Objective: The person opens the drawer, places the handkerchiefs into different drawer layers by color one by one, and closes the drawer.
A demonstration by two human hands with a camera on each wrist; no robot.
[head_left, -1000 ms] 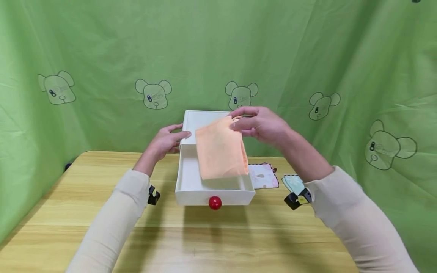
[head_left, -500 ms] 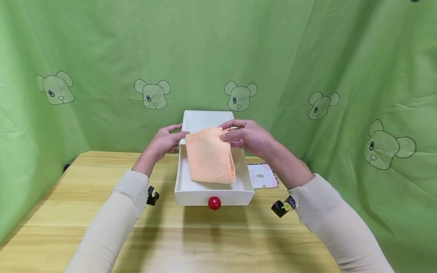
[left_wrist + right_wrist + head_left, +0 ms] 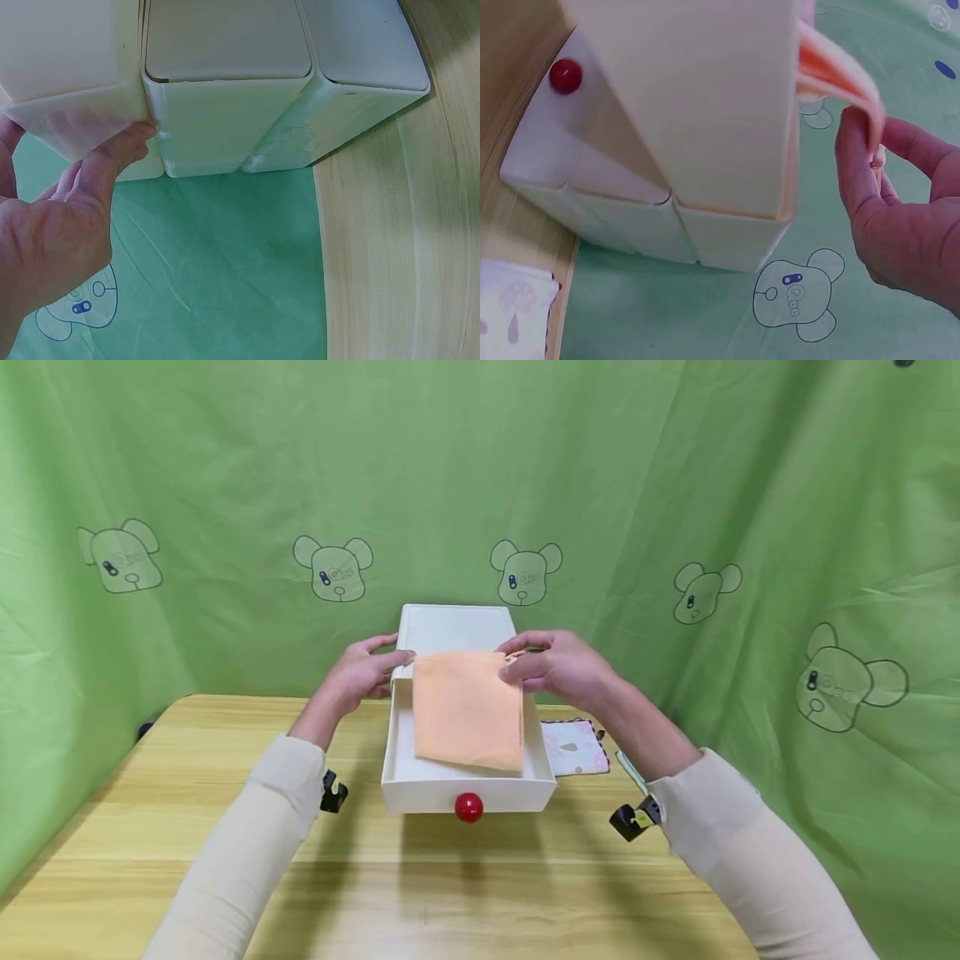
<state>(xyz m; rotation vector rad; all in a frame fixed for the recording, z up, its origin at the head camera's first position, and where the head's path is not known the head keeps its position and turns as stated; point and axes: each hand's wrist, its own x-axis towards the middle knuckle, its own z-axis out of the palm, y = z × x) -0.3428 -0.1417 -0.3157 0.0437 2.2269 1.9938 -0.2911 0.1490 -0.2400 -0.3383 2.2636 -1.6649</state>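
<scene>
My right hand (image 3: 562, 668) pinches the upper right corner of a folded orange cloth (image 3: 467, 710). The cloth hangs over the pulled-out top drawer (image 3: 468, 796), which is white with a red knob (image 3: 468, 807). Whether its lower edge touches the drawer bottom I cannot tell. In the right wrist view, thumb and fingers (image 3: 853, 161) meet on the cloth (image 3: 844, 71), partly hidden behind the drawer wall. My left hand (image 3: 360, 675) rests against the left side of the white drawer cabinet (image 3: 453, 628), thumb at its top edge. In the left wrist view its fingers (image 3: 105, 161) touch the side.
Lower drawer units (image 3: 225, 124) stand stacked under the top one, another red knob (image 3: 565, 76) showing. Right of the cabinet lies a white patterned cloth (image 3: 576, 747); a pale green cloth (image 3: 630, 770) is partly hidden by my right arm. A green curtain (image 3: 435, 468) hangs behind the wooden table (image 3: 225, 827).
My right hand has brought the orange cloth down and left over the drawer, then slightly right, and the cloth now hangs straighter. My left hand has stayed at the cabinet's side.
</scene>
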